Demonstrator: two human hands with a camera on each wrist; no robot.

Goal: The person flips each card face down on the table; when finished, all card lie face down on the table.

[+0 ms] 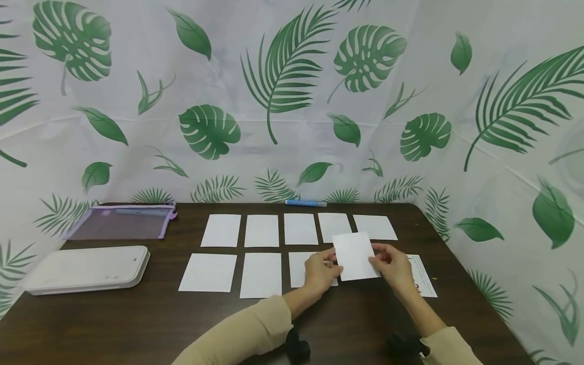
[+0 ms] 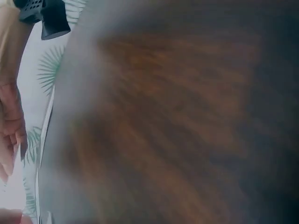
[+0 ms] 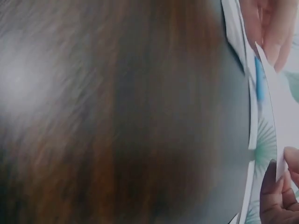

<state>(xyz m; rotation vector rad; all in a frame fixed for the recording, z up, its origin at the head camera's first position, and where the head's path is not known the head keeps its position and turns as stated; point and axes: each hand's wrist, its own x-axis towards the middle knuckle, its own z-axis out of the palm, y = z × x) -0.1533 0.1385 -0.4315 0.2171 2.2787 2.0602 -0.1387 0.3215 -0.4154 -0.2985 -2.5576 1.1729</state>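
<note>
Both hands hold one white card point(image 1: 355, 256) lifted a little above the dark table point(image 1: 137, 324), right of centre. My left hand point(image 1: 325, 269) pinches its left edge and my right hand point(image 1: 388, 264) pinches its right edge. Several other white cards lie face down in two rows: a back row point(image 1: 261, 230) and a front row point(image 1: 207, 272). Under my right hand lies a card with printing point(image 1: 422, 276). In the right wrist view the held card point(image 3: 280, 116) shows edge-on with fingertips point(image 3: 271, 186) below it. The left wrist view is mostly blurred tabletop.
A white flat case point(image 1: 88, 268) lies at the table's left edge. Behind it is a purple mesh zip pouch point(image 1: 120, 223). A blue pen point(image 1: 305, 203) lies at the table's back edge. Leaf-print cloth walls surround the table.
</note>
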